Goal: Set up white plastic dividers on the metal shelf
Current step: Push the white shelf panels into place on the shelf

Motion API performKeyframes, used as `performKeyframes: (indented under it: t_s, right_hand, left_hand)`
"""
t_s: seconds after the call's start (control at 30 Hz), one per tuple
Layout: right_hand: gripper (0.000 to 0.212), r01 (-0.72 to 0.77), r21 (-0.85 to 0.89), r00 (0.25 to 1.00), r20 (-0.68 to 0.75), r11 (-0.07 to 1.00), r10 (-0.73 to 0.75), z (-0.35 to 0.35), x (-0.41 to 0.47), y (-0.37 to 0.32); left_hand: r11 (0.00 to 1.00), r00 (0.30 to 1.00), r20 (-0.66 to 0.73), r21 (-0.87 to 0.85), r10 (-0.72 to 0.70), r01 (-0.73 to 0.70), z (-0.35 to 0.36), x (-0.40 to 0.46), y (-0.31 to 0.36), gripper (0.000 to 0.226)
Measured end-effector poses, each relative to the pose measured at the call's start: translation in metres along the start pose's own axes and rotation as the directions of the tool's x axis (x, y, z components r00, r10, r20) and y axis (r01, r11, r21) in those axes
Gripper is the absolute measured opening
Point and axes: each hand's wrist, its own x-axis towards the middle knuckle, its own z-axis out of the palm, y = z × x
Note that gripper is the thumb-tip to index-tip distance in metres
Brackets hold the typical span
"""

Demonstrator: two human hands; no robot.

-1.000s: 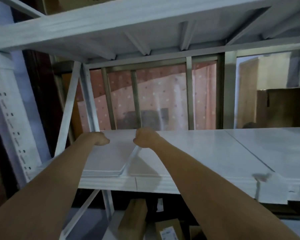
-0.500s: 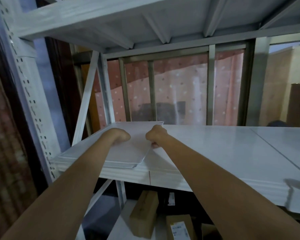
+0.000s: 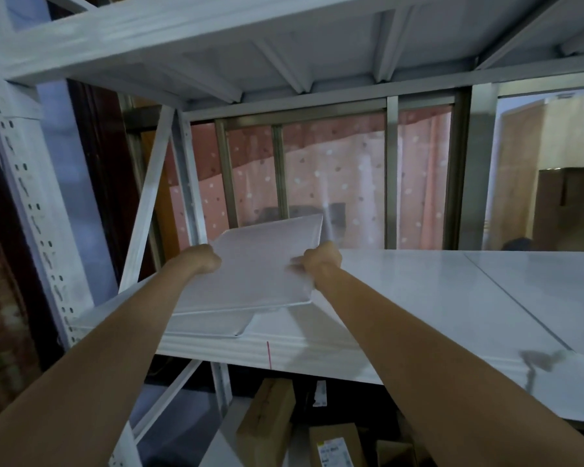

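Note:
A white plastic divider is held tilted above the left end of the white metal shelf, its far edge raised and its near edge low over the shelf. My left hand grips its left edge and my right hand grips its right edge. Under it a second white divider lies flat on the shelf near the front edge.
A perforated upright post and a diagonal brace frame the left side. The upper shelf hangs close overhead. Window bars and a dotted pink curtain stand behind. Cardboard boxes sit below the shelf.
The top divider lay flat on the shelf; both hands have now lifted it and tipped its far edge up, uncovering another divider beneath. The view has moved closer and leftward.

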Motion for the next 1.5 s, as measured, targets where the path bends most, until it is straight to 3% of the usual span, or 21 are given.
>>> performKeyframes:
  t_s: [0.1,0.2,0.3,0.37,0.6,0.73,1.13,1.33,1.5]
  right_hand:
    - [0.026,0.016,-0.003,0.997,-0.077,1.000,-0.016,-0.026,0.015,0.006]
    - [0.013,0.023,0.026,0.994,-0.104,0.999,-0.021,-0.059,0.034,0.013]
    - [0.030,0.037,0.048,0.987,-0.160,0.998,-0.028,-0.099,0.049,0.026]
    - [0.020,0.046,-0.029,0.977,-0.206,0.999,-0.051,-0.130,0.048,0.033]
    - [0.027,0.006,-0.384,0.938,-0.318,0.923,-0.139,-0.239,0.035,0.058]
    - [0.026,-0.009,-0.539,0.943,-0.284,0.843,-0.172,-0.260,0.026,0.071]
    - [0.026,-0.021,-0.657,0.971,-0.194,0.754,-0.143,-0.263,0.018,0.116]
    - [0.027,0.009,-0.736,0.972,-0.152,0.677,-0.179,-0.259,0.017,0.118]
    - [0.028,0.118,-0.810,0.965,-0.043,0.575,-0.259,-0.252,0.017,0.121]
  left_hand:
    - [1.000,0.995,-0.095,0.004,-0.018,0.019,0.003,0.005,-0.008,0.044]
    - [0.996,0.989,-0.144,-0.083,-0.028,0.016,-0.005,-0.002,0.007,0.047]
    - [0.989,0.984,-0.176,-0.145,-0.014,-0.011,-0.012,-0.007,0.038,0.043]
    - [0.991,0.983,-0.176,-0.114,0.055,-0.076,-0.006,-0.015,0.068,0.040]
    - [0.982,0.951,-0.246,0.043,0.188,-0.183,0.034,-0.033,0.157,0.037]
    - [0.983,0.948,-0.265,0.097,0.175,-0.154,0.054,-0.046,0.178,0.035]
    - [0.956,0.947,-0.277,0.285,0.159,-0.077,0.100,-0.061,0.184,0.039]
    - [0.835,0.953,-0.243,0.550,0.182,-0.019,0.105,-0.063,0.197,0.037]
    - [0.677,0.921,-0.224,0.734,0.320,-0.056,0.114,-0.065,0.206,0.037]
